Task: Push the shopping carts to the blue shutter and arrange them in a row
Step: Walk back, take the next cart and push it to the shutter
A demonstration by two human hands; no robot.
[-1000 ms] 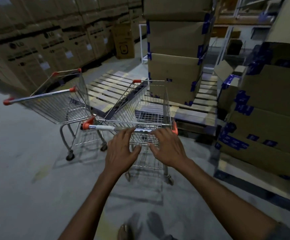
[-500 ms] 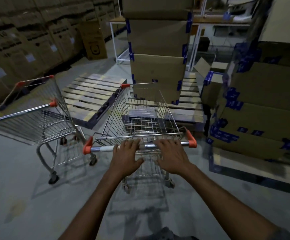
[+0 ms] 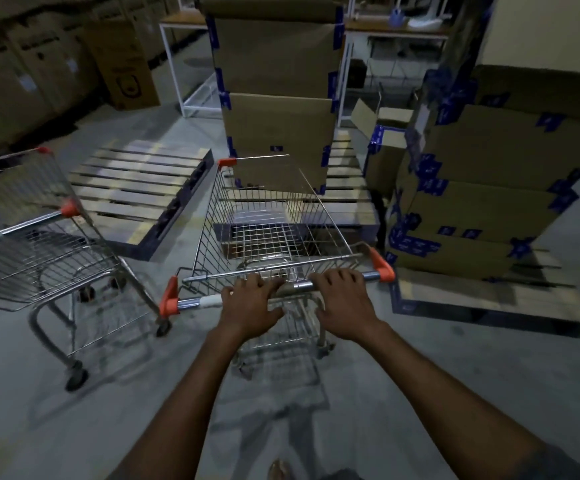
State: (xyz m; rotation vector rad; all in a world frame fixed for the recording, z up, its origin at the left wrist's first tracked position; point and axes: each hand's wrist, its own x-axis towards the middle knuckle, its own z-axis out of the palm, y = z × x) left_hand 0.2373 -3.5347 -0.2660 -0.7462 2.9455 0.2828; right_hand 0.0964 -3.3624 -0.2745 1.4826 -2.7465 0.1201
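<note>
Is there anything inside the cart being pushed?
No, the gripped cart shows only bare wire mesh in its basket, nothing lying inside.

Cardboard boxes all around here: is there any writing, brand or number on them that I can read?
Nothing reads clearly.
Blue tape on the right boxes: printed marks, too blurred.
Standing box at back left: dark logo, unreadable.
White labels on the left boxes: too small.

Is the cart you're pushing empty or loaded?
Empty. The cart shows only bare wire mesh on its floor and sides, nothing inside.
</note>
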